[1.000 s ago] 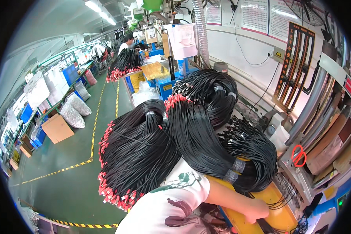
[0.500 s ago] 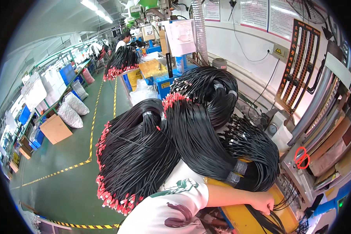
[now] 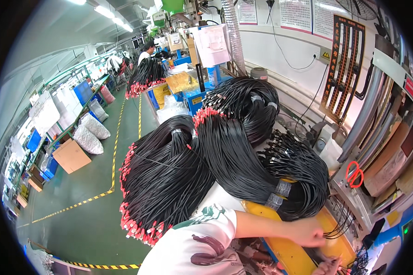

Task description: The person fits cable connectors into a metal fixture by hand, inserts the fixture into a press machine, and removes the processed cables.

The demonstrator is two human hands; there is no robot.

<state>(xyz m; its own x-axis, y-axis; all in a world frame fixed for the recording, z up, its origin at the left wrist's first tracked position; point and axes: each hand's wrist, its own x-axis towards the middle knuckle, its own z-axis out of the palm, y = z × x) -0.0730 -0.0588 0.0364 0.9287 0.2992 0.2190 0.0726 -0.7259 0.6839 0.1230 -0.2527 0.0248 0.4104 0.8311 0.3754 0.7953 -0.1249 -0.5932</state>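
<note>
My left hand (image 3: pixel 309 232) reaches over a yellow tray (image 3: pixel 291 254), its fingers curled closed and slightly blurred. Thin black cables (image 3: pixel 342 224) lie right by its fingertips; whether any are in its grip is hidden. Only part of my right hand (image 3: pixel 327 266) shows, at the lower edge, with fingers bent together over the tray. What it holds, if anything, I cannot make out. Above my left forearm lies a large bundle of black cables (image 3: pixel 229 158) with red connector ends, bound with clear wrap (image 3: pixel 283 188). Another big red-tipped cable bundle (image 3: pixel 167 174) sits to its left.
More black cable bundles (image 3: pixel 243 103) are piled behind, and one with pale metal ends (image 3: pixel 293 160) lies at the right. Red-handled scissors (image 3: pixel 354 174) rest on the machine's metal edge. A person (image 3: pixel 147 51) works far back. Sacks (image 3: pixel 88 140) and a cardboard box (image 3: pixel 71 156) stand across the aisle.
My left hand has lifted slightly up and away from the dark cable strand on the tray, most of which is gone from sight. My right hand has come into view at the lower edge.
</note>
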